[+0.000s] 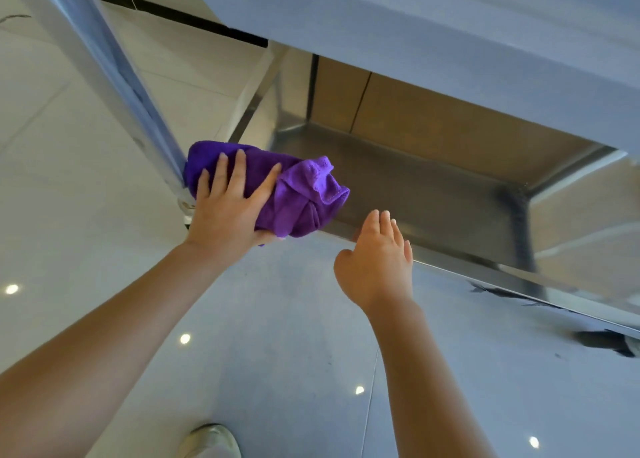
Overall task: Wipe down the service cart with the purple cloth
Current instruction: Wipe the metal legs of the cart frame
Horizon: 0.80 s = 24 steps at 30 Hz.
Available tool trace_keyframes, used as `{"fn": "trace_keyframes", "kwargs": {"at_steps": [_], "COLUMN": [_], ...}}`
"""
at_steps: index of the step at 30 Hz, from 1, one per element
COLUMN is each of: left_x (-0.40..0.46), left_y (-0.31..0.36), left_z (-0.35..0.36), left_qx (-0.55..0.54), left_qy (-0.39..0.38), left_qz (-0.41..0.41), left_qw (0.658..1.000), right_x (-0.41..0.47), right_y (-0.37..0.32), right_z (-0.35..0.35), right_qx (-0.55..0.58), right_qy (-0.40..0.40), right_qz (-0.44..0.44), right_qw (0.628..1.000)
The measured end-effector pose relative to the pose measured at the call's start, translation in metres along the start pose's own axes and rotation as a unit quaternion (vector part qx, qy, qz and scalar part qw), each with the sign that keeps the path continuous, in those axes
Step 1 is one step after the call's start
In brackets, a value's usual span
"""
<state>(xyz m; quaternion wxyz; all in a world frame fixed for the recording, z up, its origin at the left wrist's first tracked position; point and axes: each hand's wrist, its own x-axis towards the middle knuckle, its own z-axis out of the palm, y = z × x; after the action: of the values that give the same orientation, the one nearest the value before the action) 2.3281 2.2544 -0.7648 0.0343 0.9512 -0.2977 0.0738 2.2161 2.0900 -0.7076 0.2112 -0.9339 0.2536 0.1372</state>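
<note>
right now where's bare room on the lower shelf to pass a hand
The lower shelf is bare from the purple cloth rightward to the far corner post. It is crowded at the left post, where the left hand holds the cloth.

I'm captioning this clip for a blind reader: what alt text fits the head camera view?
A left hand presses a bunched purple cloth against the corner of a steel cart's lower shelf, beside its upright leg. The right hand hovers open near the shelf's front edge, above a glossy tiled floor.
</note>
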Motion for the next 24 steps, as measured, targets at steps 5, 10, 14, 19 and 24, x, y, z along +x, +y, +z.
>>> {"fn": "trace_keyframes", "kwargs": {"at_steps": [5, 10, 14, 19, 24], "left_x": [0.013, 0.019, 0.021, 0.033, 0.046], "left_y": [0.063, 0.110, 0.144, 0.193, 0.256], "left_z": [0.002, 0.009, 0.011, 0.011, -0.003], "left_qx": [0.010, 0.000, 0.018, 0.025, -0.014], "left_qy": [-0.005, 0.003, 0.009, -0.052, -0.111], "left_qz": [0.065, 0.107, 0.132, 0.196, 0.296], "left_qw": [0.998, 0.994, 0.991, 0.979, 0.949], "right_x": [-0.002, -0.001, -0.007, -0.010, -0.011], "right_y": [0.013, 0.043, 0.066, 0.097, 0.134], "right_z": [-0.007, -0.025, -0.025, -0.033, -0.037], "right_qx": [0.137, 0.250, 0.262, 0.294, 0.317], "right_qy": [-0.020, 0.073, 0.093, 0.166, 0.247], "right_qz": [-0.043, -0.021, 0.053, 0.165, 0.268], "right_qw": [0.989, 0.965, 0.959, 0.927, 0.875]}}
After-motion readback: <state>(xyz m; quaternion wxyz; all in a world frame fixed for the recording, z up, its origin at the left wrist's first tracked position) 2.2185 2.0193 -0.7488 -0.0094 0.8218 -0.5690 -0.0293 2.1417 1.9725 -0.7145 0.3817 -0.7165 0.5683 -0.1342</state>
